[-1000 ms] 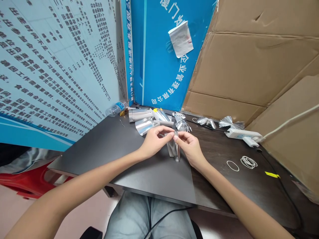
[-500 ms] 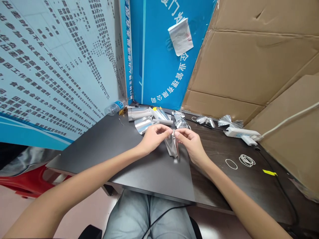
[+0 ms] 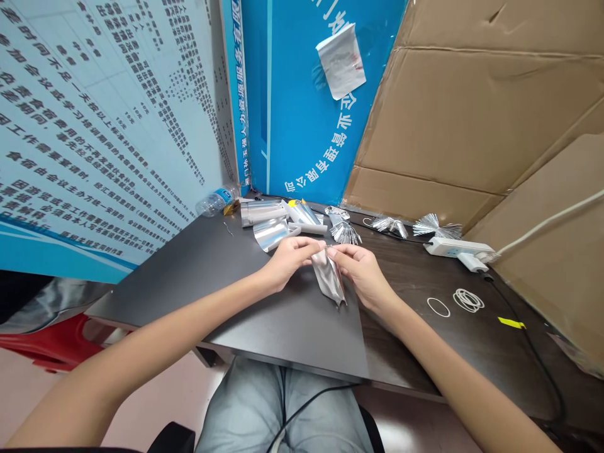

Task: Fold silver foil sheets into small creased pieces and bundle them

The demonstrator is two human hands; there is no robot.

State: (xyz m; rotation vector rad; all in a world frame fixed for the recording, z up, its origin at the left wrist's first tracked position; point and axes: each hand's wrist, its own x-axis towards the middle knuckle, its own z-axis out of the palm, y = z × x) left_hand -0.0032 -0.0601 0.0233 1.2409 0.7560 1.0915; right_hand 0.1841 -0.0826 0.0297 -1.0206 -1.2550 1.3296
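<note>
Between my two hands hangs a silver foil pouch (image 3: 329,280), pinched along its top and pointing down toward the dark table. My left hand (image 3: 289,261) is closed on its upper left side, thumb and fingertips pressed together. On the upper right side, my right hand (image 3: 361,269) grips it the same way. The fingertips nearly meet at the top, where the foil looks gathered. Just beyond my hands lie rolled and flat silver foil sheets (image 3: 271,234) and a fringed foil bundle (image 3: 345,234).
A plastic bottle (image 3: 214,202) lies at the back left. On the right are fringed foil pieces (image 3: 436,228), a white power strip (image 3: 455,248) with cables, white rubber bands (image 3: 468,301) and a yellow strip (image 3: 511,323). Cardboard (image 3: 448,113) and a blue board (image 3: 302,126) stand behind the table.
The foil pouch has turned so that its lower end swings to the right and more of its broad face shows. Both hands keep hold of its top; the camera view has shifted slightly.
</note>
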